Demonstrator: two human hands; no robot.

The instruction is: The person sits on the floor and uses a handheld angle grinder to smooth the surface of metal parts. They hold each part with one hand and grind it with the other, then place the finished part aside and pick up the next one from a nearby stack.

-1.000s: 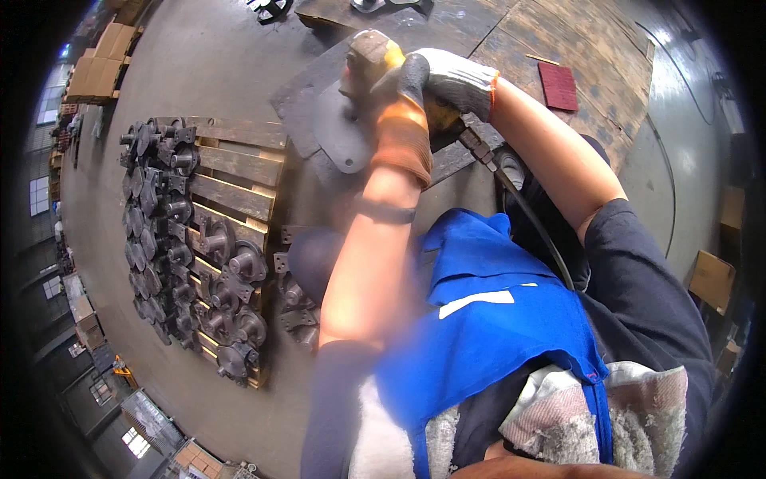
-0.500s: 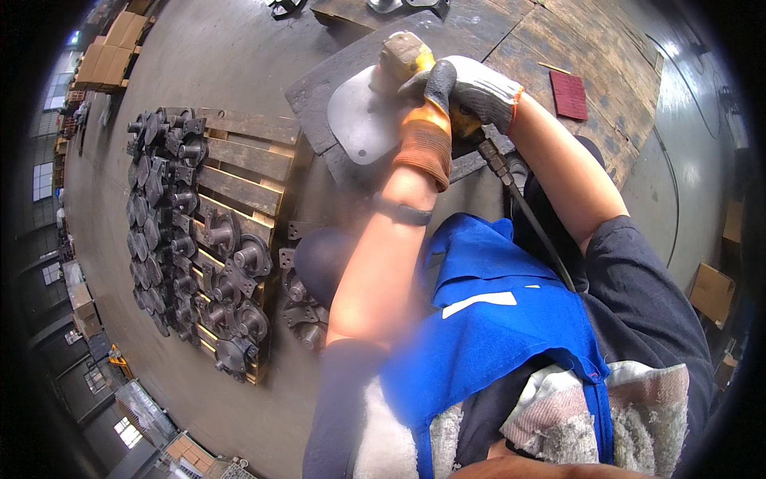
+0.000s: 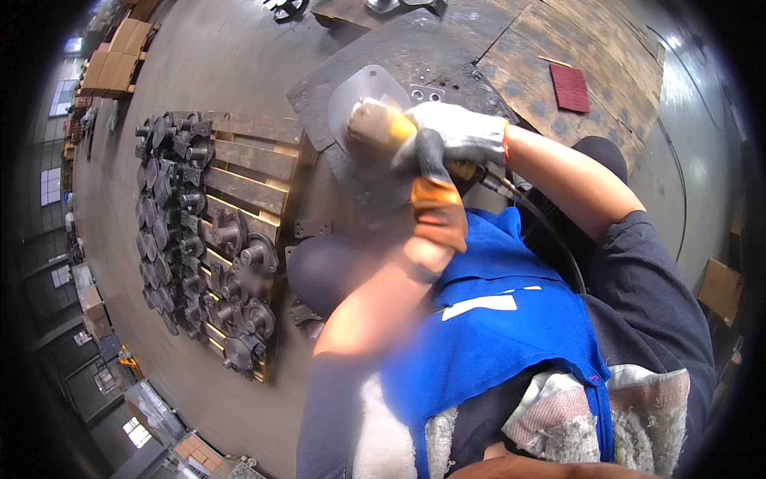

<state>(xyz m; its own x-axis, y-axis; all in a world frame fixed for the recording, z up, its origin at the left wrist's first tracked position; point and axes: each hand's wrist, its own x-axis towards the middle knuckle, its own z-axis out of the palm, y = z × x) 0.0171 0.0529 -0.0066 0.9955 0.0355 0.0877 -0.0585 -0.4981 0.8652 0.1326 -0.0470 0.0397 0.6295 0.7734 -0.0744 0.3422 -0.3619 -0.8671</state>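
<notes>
A yellow air grinder (image 3: 373,121) with a pale, dusty head lies over a flat grey metal plate (image 3: 365,80) with rounded corners. Wrapped around the grinder's body is my right hand (image 3: 463,133) in a white and grey glove. My left hand (image 3: 435,180), in an orange glove with dark fingers, grips the rear part of the tool just below it. From the tool's back a dark hose (image 3: 550,217) curves down beside my apron. The grinder's head hides the near part of the plate; its working face is out of sight.
The plate rests on a dark worktop (image 3: 471,48); next to it is a small metal piece with holes (image 3: 428,94). A dark red pad (image 3: 569,88) lies on the wooden boards. To the left, a wooden pallet (image 3: 247,168) carries many metal hub parts (image 3: 171,215).
Both hands and the grinder have moved toward me and slightly left across the plate. The plate's far edge and the piece with holes now show. The hose bends more.
</notes>
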